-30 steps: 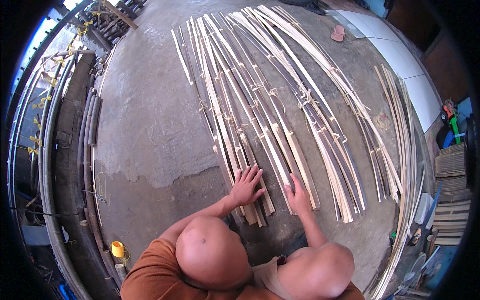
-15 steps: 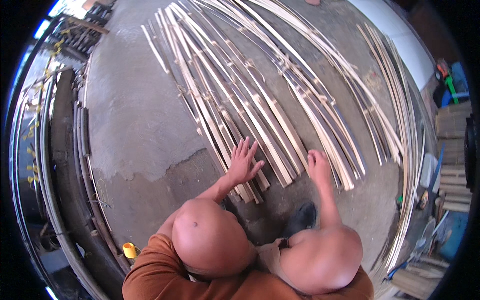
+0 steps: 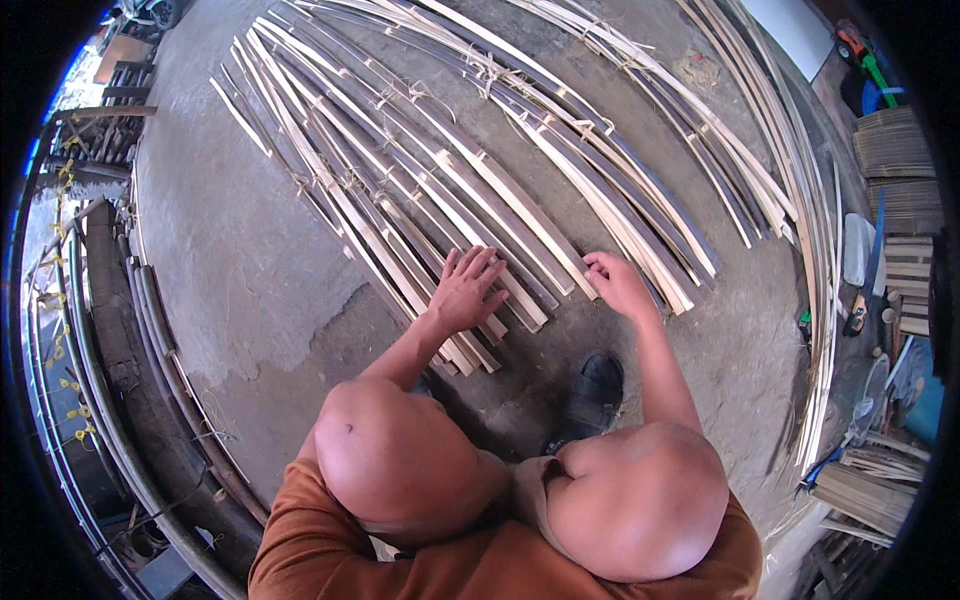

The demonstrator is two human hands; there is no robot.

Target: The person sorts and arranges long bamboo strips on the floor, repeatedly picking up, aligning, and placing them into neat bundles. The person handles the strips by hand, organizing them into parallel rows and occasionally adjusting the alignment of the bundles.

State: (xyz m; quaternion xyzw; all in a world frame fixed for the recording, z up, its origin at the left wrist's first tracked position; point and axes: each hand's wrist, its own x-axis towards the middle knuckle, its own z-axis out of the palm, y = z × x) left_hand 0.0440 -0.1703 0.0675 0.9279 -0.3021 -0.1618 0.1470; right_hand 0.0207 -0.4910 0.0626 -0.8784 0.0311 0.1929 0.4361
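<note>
Long split bamboo strips (image 3: pixel 430 185), pale on some faces and dark on others, lie side by side on the floor in front of me. My left hand (image 3: pixel 465 292) rests flat across their near ends, fingers stretched out and thumb apart. At the near end of the row's rightmost strip (image 3: pixel 545 232), my right hand (image 3: pixel 620 285) is closed, with thumb and fingertips pinching the strip's edge. Thin ties (image 3: pixel 325 183) cross some of the strips farther away.
More strip bundles (image 3: pixel 610 190) lie to the right, with long thin strips (image 3: pixel 815 300) beyond. Poles (image 3: pixel 105 400) line the left side. My dark shoe (image 3: pixel 592 390) stands near the strip ends. Stacked slats (image 3: pixel 895 145) and a blue container (image 3: pixel 925 405) are at the far right.
The whole view has shifted, so the strips appear higher and farther left. My left hand's fingers are slightly less spread. My right hand stays at the same strip end.
</note>
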